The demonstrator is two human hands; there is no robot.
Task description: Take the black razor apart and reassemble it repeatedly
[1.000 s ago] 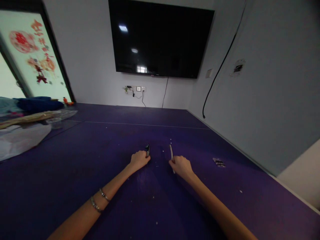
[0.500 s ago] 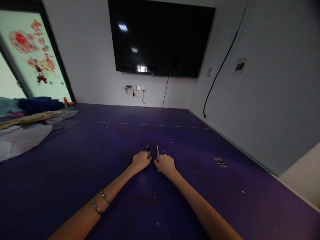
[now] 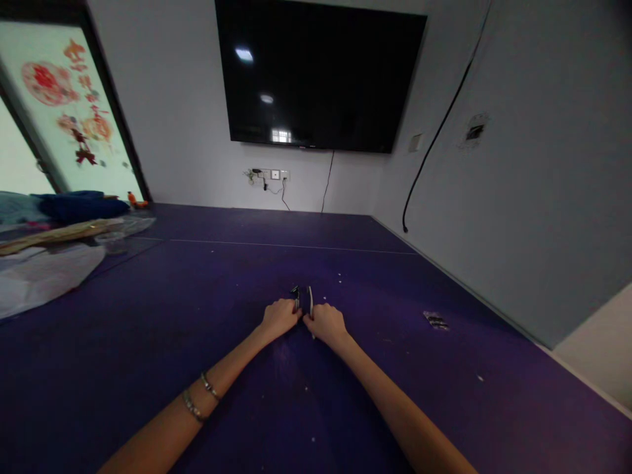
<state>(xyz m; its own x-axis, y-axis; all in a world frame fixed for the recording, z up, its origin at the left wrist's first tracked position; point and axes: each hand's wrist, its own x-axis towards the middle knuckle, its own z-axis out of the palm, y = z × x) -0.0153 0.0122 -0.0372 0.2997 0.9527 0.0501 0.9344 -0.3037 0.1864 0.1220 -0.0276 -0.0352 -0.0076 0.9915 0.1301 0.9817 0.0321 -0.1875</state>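
Observation:
Close together over the purple surface (image 3: pixel 266 263), both my hands are closed with their knuckles up. My left hand (image 3: pixel 279 318) grips a small dark object with shiny edges (image 3: pixel 297 299), whose upper end pokes out beyond the fingers; its kind is too small to make out. A thin, pale, slightly curved strip (image 3: pixel 311 299) is pinched in my right hand (image 3: pixel 326 324), with a bit of it also showing below the thumb. A narrow gap separates the two things. My fingers hide most of each one.
A small clear packet with dark pieces (image 3: pixel 436 320) lies to the right. White scraps (image 3: pixel 340 282) dot the surface. Plastic bags (image 3: pixel 49 273) and blue cloth (image 3: pixel 81 205) are piled at the left. A black cable (image 3: pixel 437 131) hangs by the right wall, and a television (image 3: pixel 320 79) is mounted ahead.
My left hand has shifted very slightly right, towards my right hand. Both hands keep their holds, and the view has moved a touch.

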